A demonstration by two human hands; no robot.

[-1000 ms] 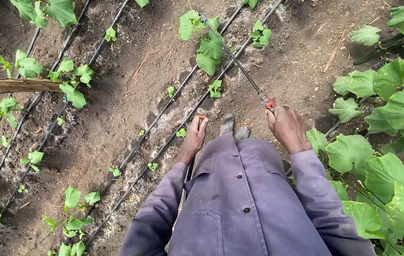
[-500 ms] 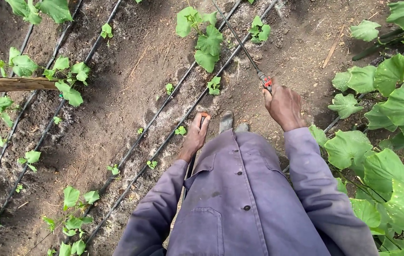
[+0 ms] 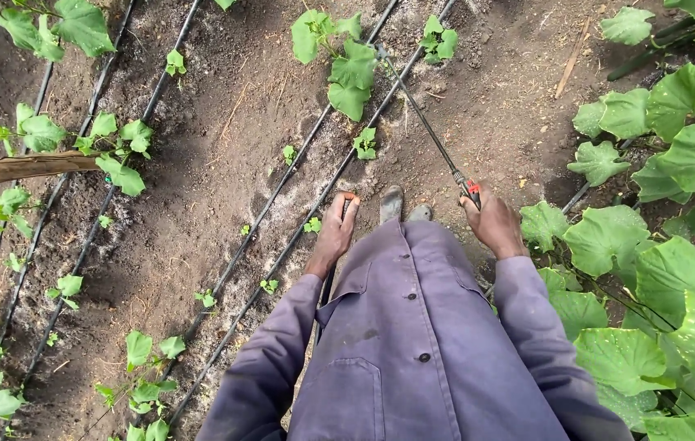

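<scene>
My right hand (image 3: 497, 222) grips the handle of a thin dark spray lance (image 3: 429, 131) with a red fitting near my fingers. The lance runs up and to the left, and its tip ends at a leafy green seedling (image 3: 346, 69) beside the drip lines. My left hand (image 3: 336, 231) is closed around a dark lever that comes up by my left hip. I wear a purple-grey buttoned coat (image 3: 413, 343). My two grey boot toes (image 3: 402, 207) show between my hands on the soil.
Black drip lines (image 3: 282, 184) run diagonally over dark soil with white residue. Small seedlings dot the rows. Big-leaved plants (image 3: 657, 245) crowd the right side. A wooden stick (image 3: 21, 166) lies at the left.
My right hand has pulled back toward my body and lowered the lance, swinging its tip left onto the seedling. My left hand stays on the lever. The view shifted slightly.
</scene>
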